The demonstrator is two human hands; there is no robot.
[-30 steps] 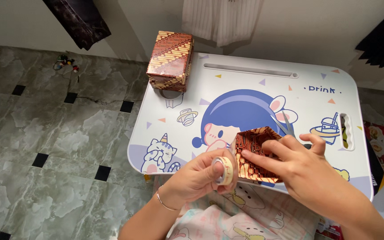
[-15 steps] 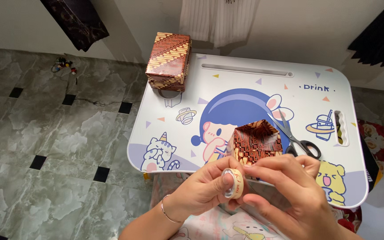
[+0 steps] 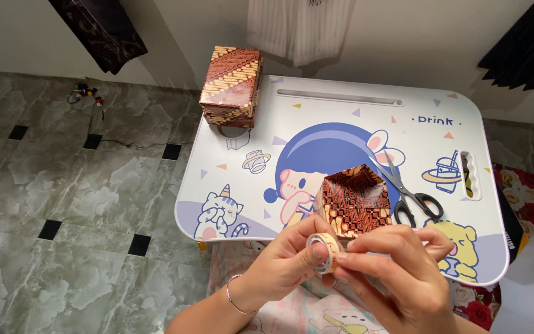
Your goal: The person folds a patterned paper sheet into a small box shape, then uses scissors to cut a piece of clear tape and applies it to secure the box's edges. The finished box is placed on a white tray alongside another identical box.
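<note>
My left hand (image 3: 285, 266) holds a small roll of clear tape (image 3: 322, 252) near the front edge of a low white lap table (image 3: 341, 124) printed with cartoon figures. My right hand (image 3: 403, 275) pinches the roll's edge from the right, fingertips on the tape. Just beyond the hands stands a box wrapped in brown patterned paper (image 3: 355, 201), one end folded to a point. Black-handled scissors (image 3: 406, 188) lie to its right, blades shut.
A second, larger box wrapped in brown patterned paper (image 3: 231, 85) sits at the table's back left corner. A slot runs along the table's back edge. Grey marble floor tiles (image 3: 63, 204) lie to the left; red floral fabric (image 3: 526, 198) to the right.
My right hand left the wrapped box and came down to the tape roll. Both hands drew back toward me, and the box now stands free on the table.
</note>
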